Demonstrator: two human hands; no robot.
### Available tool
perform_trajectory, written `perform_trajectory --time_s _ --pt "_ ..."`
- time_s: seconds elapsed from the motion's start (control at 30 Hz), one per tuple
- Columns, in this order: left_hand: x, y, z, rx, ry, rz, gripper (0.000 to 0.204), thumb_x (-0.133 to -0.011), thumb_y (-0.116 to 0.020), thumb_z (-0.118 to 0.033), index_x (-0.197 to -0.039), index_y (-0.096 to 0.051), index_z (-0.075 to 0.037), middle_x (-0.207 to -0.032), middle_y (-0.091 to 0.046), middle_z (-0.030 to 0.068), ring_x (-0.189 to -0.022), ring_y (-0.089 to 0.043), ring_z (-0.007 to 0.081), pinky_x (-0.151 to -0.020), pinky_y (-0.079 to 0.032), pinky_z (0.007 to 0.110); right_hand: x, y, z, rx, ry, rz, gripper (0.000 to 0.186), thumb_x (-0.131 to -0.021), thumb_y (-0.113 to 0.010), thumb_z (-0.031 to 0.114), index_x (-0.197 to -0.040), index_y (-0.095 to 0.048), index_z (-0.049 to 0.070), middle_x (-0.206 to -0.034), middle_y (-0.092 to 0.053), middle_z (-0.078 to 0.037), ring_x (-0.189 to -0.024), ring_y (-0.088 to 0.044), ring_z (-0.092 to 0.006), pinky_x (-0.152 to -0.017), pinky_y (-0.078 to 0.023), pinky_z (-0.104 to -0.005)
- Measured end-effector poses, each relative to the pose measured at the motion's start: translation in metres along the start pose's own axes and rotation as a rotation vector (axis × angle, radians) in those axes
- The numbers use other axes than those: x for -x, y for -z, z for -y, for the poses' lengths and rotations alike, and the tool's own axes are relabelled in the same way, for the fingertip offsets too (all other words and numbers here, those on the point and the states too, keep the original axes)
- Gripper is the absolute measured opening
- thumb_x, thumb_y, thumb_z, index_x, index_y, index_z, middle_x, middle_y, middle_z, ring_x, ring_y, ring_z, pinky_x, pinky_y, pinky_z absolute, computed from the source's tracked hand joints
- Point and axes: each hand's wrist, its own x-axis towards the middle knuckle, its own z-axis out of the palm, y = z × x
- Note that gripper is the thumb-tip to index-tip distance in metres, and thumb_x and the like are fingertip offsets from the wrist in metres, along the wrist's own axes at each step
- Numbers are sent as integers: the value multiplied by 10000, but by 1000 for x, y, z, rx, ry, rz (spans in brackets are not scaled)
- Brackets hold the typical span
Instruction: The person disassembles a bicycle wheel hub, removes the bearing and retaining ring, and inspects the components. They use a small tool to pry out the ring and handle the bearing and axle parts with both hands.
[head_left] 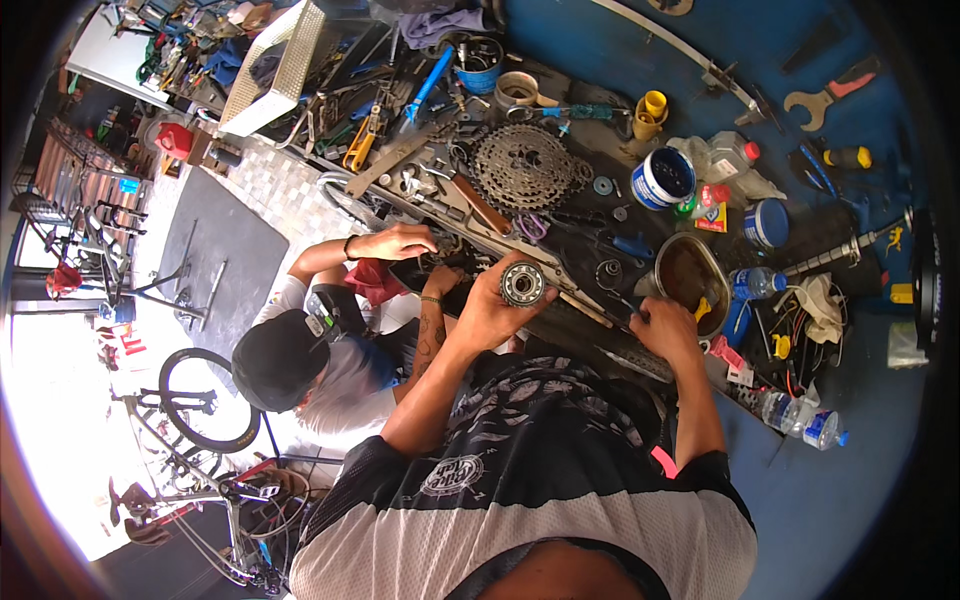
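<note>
Head view: person's left hand [490,310] is gripping a round metal hub part [522,283], fingers wrapped around it, holding it up over the near edge of the cluttered blue workbench [850,470]. Right hand [665,328] is resting on the bench by a dirty metal bowl [690,272]; can't tell if it's pinching anything. Cassette sprocket [522,166] is lying further back. A co-worker in a black cap [278,358] is crouching at left, reaching in.
</note>
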Motion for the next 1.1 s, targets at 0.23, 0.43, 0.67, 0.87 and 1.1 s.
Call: perform_trajectory --time_s 0.23,0.43,0.67,0.87,1.1 --pt "1 3 -13 -59 -33 -13 261 -935 -884 -142 -1039 -664 -49 -882 -646 -8 -815 -581 87 -745 -509 300 -1 -19 -1 83 -32 39 334 -945 -663 311 -1009 -730 -10 -1007 -775 -258 -996 -750 -451 -906 -583 -580" --pt "3 5 -12 -4 -37 -43 259 -915 -893 -115 -1031 -671 -51 -889 -659 -29 -797 -574 60 -715 -485 268 -2 -9 -4 25 -9 -212 348 -1018 -607 318 -918 -687 -5 -932 -757 -257 -941 -740 -477 -847 -570 -606" --pt "2 5 -17 -20 -85 6 258 -915 -882 -72 -1051 -664 -53 -960 -650 -23 -857 -575 68 -758 -480 261 -5 24 -36 -600 225 -388 391 -1086 -652 329 -892 -661 -10 -1122 -737 -155 -912 -697 -298 -816 -510 -484" --pt "1 8 -27 14 -81 138 228 -886 -871 -37 -1012 -682 -47 -959 -662 -6 -835 -596 90 -744 -491 268 -12 47 -26 -1890 491 9 377 -1076 -624 311 -747 -537 148 -1533 -579 -234 -1613 -355 -305 -1249 -389 -528" --pt "-7 10 -39 -14 -61 294 247 -871 -889 -80 -881 -643 -53 -757 -613 -26 -697 -551 56 -614 -449 290 -23 66 27 -2138 939 403 404 -1052 -615 450 -792 -534 150 -1583 -515 -225 -1617 -316 -428 -1300 -274 -620"
